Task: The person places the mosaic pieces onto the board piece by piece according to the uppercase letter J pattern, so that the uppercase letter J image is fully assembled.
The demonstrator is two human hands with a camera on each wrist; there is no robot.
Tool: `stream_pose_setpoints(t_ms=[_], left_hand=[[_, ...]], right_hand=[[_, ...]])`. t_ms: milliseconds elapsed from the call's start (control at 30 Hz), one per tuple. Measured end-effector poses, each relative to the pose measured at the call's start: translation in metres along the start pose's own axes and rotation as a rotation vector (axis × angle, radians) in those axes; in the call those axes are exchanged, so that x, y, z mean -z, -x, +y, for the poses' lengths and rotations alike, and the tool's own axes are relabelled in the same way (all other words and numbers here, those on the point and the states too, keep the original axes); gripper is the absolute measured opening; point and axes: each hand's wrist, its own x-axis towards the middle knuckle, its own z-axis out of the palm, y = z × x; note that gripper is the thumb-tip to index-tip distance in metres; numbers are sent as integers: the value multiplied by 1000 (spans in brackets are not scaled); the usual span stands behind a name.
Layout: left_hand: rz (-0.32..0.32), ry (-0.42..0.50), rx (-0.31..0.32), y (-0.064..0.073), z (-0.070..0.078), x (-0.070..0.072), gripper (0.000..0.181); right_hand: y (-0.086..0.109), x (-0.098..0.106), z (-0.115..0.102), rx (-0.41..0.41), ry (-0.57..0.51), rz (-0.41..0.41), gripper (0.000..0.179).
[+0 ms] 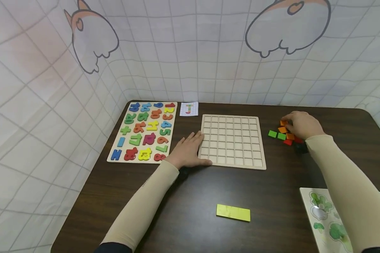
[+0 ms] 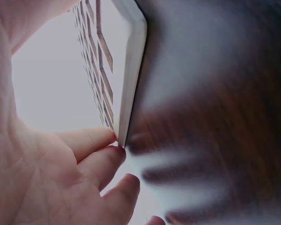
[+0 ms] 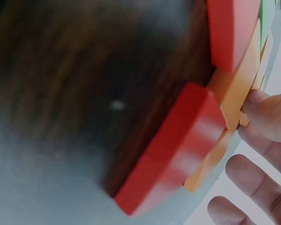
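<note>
Head view alone shows both: left fingers [image 1: 196, 138] spread, right fingers [image 1: 290, 116] pinching an orange block [image 1: 283, 123].

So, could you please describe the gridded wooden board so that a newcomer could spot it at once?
On the dark table, look toward the far edge, between the board of colourful characters and the little blocks. The gridded wooden board lies there; its pale, uncoloured rows of square cells set it apart.
</note>
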Motion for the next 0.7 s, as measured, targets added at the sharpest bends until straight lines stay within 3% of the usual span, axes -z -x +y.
stream_pose_setpoints(t_ms=[367, 700], left_hand=[[2, 7, 1, -3, 2, -2, 112], [6, 18, 6, -1, 0, -2, 113]], right_hand=[[-5, 0, -9, -60, -91, 34, 36], [-31, -12, -89, 64, -269, 60, 35]])
